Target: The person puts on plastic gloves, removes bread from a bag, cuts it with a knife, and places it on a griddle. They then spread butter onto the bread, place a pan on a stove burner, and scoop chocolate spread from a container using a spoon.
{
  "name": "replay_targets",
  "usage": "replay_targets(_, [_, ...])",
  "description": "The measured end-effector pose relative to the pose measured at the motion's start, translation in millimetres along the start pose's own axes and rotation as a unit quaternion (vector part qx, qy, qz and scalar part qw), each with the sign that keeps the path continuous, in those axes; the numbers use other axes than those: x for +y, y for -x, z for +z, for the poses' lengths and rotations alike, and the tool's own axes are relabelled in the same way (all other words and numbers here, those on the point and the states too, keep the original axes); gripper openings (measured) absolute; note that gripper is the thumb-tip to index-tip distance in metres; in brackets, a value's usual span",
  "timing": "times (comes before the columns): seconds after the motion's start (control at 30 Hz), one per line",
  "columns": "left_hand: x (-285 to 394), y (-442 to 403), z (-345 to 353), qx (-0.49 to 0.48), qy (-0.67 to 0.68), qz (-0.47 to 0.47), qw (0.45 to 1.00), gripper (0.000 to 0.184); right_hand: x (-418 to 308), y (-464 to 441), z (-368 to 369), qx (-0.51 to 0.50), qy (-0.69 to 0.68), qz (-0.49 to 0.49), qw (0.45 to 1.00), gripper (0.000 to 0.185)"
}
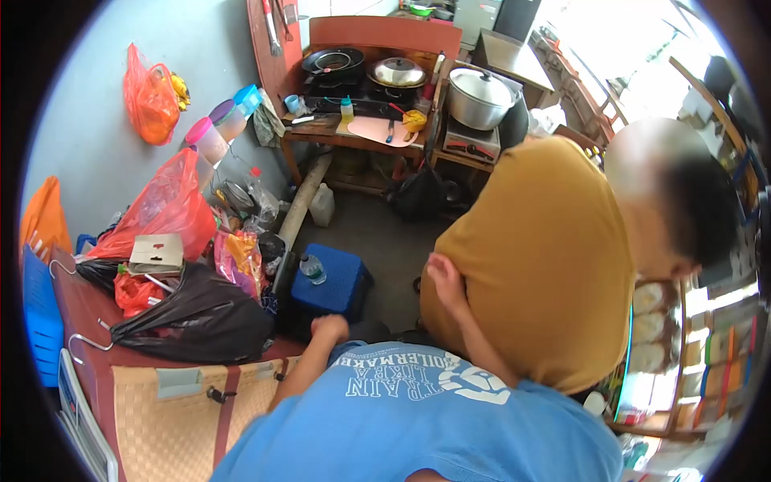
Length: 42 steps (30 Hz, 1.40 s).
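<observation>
Pose | left hand (329,328) curled, grip unclear, near stool (341,269) | right hand (444,279) raised, fingers loose

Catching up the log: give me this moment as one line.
left hand: curled, contents unclear, near blue-topped square stool | right hand: beside co-worker's mustard-brown shirt, contact unclear | clear plastic bottle: on stool

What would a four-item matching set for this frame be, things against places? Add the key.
Things
1. bottle
2. large pot
3. right hand
4. pink board

Places
A. on the small burner
B. overlapping the mustard shirt in view
C. on the blue box
D. in front of the black stove

Pairs: 1-C, 2-A, 3-B, 4-D
</observation>
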<state>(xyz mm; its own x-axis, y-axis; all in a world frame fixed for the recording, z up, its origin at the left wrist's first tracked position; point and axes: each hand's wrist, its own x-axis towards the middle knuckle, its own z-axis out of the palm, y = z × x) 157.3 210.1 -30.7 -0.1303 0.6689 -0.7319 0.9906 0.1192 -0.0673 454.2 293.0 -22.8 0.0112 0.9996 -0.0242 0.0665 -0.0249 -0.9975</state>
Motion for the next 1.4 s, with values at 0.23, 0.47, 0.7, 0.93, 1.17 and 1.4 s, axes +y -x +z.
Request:
replay_targets(0.23, [118.3, -143.5, -109.7, 0.001, -0.017, 0.097, 0.995, 0.042, -11.4, 27.2, -25.0, 0.001, 0.019, 0.043, 0.999, 0.063])
replay_targets(0.47, [142.2, -269.5, -143.6, 0.037, -0.008, 0.177, 0.984, 0.042, -19.5, -13.0, -34.6, 0.066, 0.023, 0.055, 0.996, 0.080])
replay_targets(0.7, [46.1, -419.9, -236.1, 0.020, 0.004, 0.241, 0.970, 0.032, -5.4, -82.1, -29.9, 0.174, -0.026, 0.080, 0.981, 0.082])
replay_targets(0.93, [-45.8, -432.9, -359.4, -0.042, 0.662, 0.131, 0.737, 0.040, -29.8, -145.9, -19.2, 0.247, -0.002, 0.118, 0.962, 0.082])
replay_targets(1.17, [-175.5, -512.7, -567.3, 0.240, 0.794, 0.149, 0.538, 0.024, -21.1, -262.6, -12.8, 0.270, 0.067, 0.177, 0.944, 0.038])
replay_targets(1.4, [-244.3, -684.5, -740.7, 0.234, 0.751, 0.094, 0.610, 0.044, -97.3, -572.2, 74.8, 0.160, 0.250, 0.029, 0.954, 0.018])
